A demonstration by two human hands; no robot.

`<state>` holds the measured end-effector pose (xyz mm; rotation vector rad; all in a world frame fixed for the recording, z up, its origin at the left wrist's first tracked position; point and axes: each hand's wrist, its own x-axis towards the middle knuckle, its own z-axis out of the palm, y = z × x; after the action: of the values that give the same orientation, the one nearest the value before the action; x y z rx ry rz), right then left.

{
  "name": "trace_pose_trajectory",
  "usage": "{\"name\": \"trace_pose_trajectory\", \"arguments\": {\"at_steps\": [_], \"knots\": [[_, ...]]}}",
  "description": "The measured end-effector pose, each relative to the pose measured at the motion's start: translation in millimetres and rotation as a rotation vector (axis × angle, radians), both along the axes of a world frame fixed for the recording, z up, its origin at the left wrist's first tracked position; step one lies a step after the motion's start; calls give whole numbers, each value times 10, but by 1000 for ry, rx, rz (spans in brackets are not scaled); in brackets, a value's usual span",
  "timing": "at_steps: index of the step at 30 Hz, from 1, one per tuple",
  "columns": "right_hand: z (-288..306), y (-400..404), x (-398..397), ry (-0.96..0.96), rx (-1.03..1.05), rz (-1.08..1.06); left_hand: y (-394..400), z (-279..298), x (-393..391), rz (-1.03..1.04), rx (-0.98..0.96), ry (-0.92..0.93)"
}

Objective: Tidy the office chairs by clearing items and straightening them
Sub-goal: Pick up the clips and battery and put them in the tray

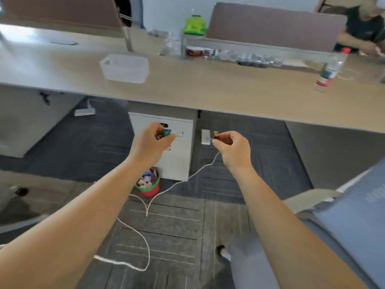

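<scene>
My left hand is closed around a green binder clip with a silver handle, plus another small item I cannot identify. My right hand pinches a small black-and-orange battery. Both hands are held out in front of me, below the near edge of the wooden desk. A grey-blue office chair fills the lower right, with its armrest beside my right forearm.
A clear plastic bin and a water bottle stand on the desk. Under the desk are a white drawer cabinet, a red-green basket and a white cable on the carpet. Another person sits at the far right.
</scene>
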<state>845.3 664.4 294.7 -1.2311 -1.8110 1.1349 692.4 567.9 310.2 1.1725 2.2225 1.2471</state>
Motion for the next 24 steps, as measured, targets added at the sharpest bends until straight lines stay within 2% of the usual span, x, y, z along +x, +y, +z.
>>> {"name": "trace_pose_trajectory", "arguments": {"at_steps": [7,13,24], "knots": [[-32,-212,-1356,20,-18,109,-467,-52,-1215,97,-31,8],[8,-219,-2182,35,-6,169,-590,-25,-2040,189,-37,25],[129,726,-3302,70,-16,257,117,-36,-3112,276,-49,-10]]}}
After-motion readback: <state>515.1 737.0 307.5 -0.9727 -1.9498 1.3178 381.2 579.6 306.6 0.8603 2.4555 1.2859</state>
